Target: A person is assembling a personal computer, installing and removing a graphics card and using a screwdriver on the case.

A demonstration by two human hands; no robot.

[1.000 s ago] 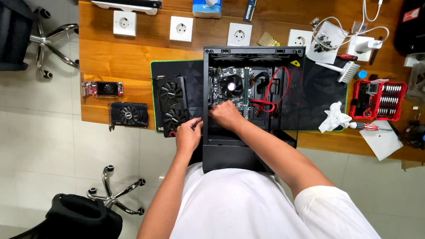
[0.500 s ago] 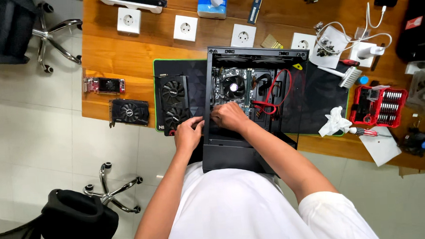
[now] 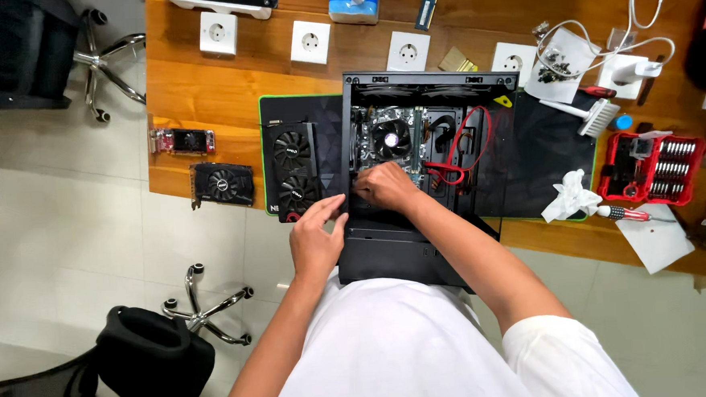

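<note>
Open black PC case (image 3: 476, 95) lies flat on the desk (image 3: 202, 85), side panel off, directly under both hands. Right hand (image 3: 386, 187) is inside the case, fingers curled down onto the lower edge of the motherboard (image 3: 390, 132); what it grips, if anything, is hidden under the palm, so can't tell. Left hand (image 3: 316, 241) sits at the case's left wall, just left of and below the right hand, thumb and fingers loosely pinched at the edge; can't tell if it holds anything. CPU cooler fan (image 3: 390, 138) is just above the right hand, red cables (image 3: 467, 148) looping to its right. Dual-fan graphics card (image 3: 295, 171) lies on the black mat (image 3: 552, 156) just above-left of the left hand, close to its fingertips. Two smaller cards farther left of the left hand: a black single-fan one (image 3: 222, 184) and a red one (image 3: 182, 140) above it. Well right of the right hand: crumpled white tissue (image 3: 570, 197), red-handled screwdriver (image 3: 623, 212), red bit set case (image 3: 649, 167), brush (image 3: 594, 115). White socket modules (image 3: 310, 41) in a row beyond the case, away from both hands. Black chair (image 3: 152, 354) on the floor, left of the left arm.
</note>
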